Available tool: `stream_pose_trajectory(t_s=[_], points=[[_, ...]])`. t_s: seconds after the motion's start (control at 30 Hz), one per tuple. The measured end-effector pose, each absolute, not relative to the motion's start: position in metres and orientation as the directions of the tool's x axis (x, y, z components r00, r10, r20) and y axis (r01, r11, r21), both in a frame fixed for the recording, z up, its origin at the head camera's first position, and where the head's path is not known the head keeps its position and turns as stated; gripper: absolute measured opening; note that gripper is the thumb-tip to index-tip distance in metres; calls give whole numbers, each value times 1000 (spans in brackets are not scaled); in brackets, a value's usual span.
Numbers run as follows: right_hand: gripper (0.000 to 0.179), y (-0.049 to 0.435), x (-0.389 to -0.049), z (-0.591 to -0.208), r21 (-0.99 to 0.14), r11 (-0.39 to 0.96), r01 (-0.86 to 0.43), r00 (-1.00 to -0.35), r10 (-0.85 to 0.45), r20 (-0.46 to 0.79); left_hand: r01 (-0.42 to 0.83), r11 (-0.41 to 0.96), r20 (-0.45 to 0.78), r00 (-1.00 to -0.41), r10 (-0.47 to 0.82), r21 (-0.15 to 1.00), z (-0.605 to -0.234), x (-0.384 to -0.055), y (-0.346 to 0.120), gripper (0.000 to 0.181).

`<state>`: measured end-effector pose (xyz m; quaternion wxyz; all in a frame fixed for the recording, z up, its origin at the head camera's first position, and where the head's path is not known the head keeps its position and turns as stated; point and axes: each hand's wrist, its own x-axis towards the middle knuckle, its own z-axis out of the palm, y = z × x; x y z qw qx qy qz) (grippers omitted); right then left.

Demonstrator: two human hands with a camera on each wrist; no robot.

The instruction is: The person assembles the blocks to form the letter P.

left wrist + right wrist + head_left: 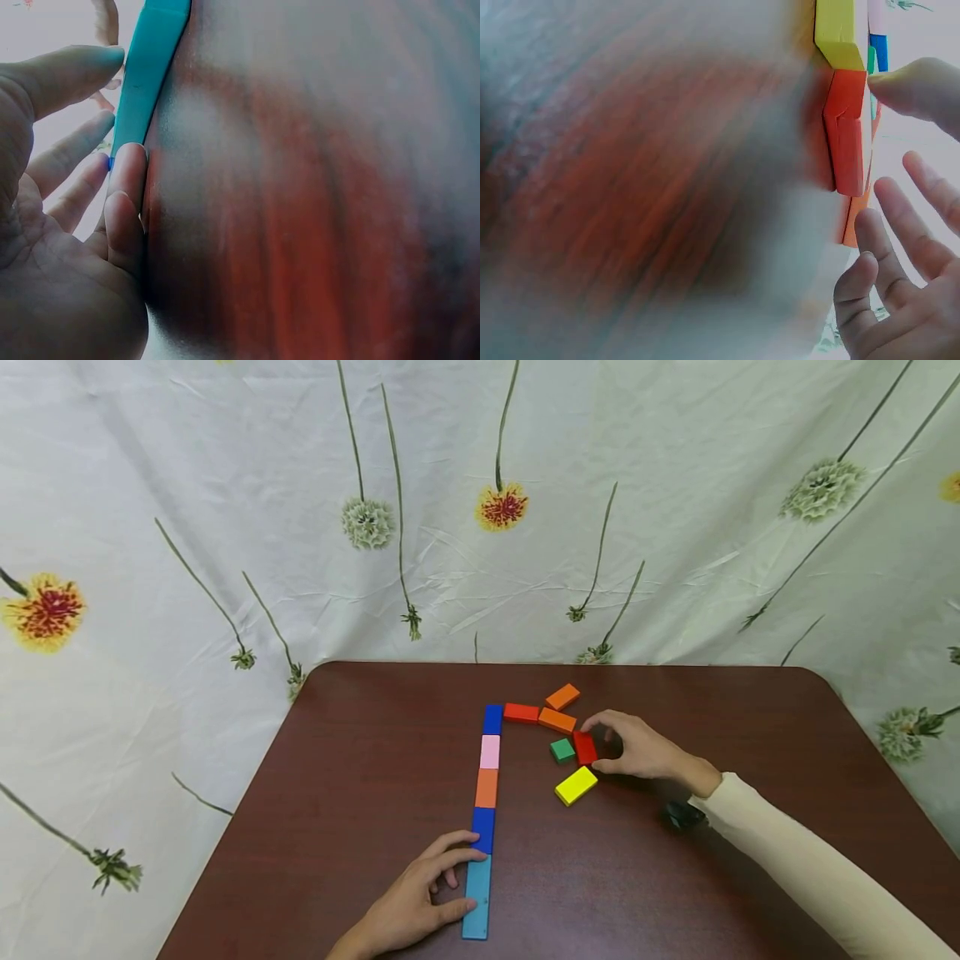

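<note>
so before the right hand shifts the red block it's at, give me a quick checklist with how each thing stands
1. Left hand at the column: ok, fingertips and thumb meet its side.
2. Column of blocks straight: ok, pieces run in one line.
3. Right hand placed on the nearer red block: ok, thumb and a finger at opposite ends.
4. Firm grip: cannot tell.
5. Yellow block clear of that red block: cannot tell, they sit very close.
6. Green block in the curve: not ok, it lies inside it.

Smooth blocks (576,786), glossy wood-grained tabletop (375,760), creased cloth backdrop (300,485).
</note>
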<state>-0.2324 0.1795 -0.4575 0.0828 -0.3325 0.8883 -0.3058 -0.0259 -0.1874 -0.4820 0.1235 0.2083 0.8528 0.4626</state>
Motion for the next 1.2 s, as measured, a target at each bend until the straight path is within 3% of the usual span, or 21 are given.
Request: stream_pose_trajectory(t_s=[0.33, 1.2], points=[[48, 178, -234, -461, -590, 630, -505, -776, -630, -9, 243, 485, -14, -883, 468, 840, -480, -25, -187, 47], [46, 173, -239, -455, -582, 601, -548, -765, -642, 58, 234, 486, -21, -886, 463, 842, -479, -24, -187, 47]])
